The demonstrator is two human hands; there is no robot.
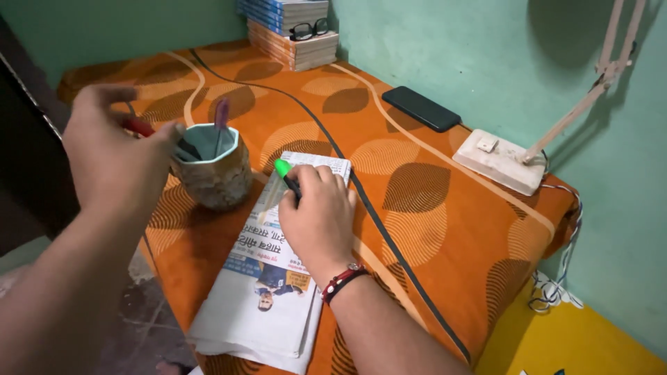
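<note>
Two hands at a cup and a newspaper on an orange-covered bench.

Left hand (114, 149) is blurred, fingers curled around a red pen (141, 127) just beside the cup (214, 170), which stands near the bench's (445, 229) left edge and holds a purple-topped pen (221, 114). Right hand (318, 215) rests on the folded newspaper (260, 298), fingers closed on a green-capped marker (285, 175) pointing toward the cup. A black cable (375, 222) runs diagonally past the newspaper. Further right, well apart: phone (421, 108), lamp base (498, 160). At the back, a book stack (292, 42) with glasses (309, 29) on it.
</note>
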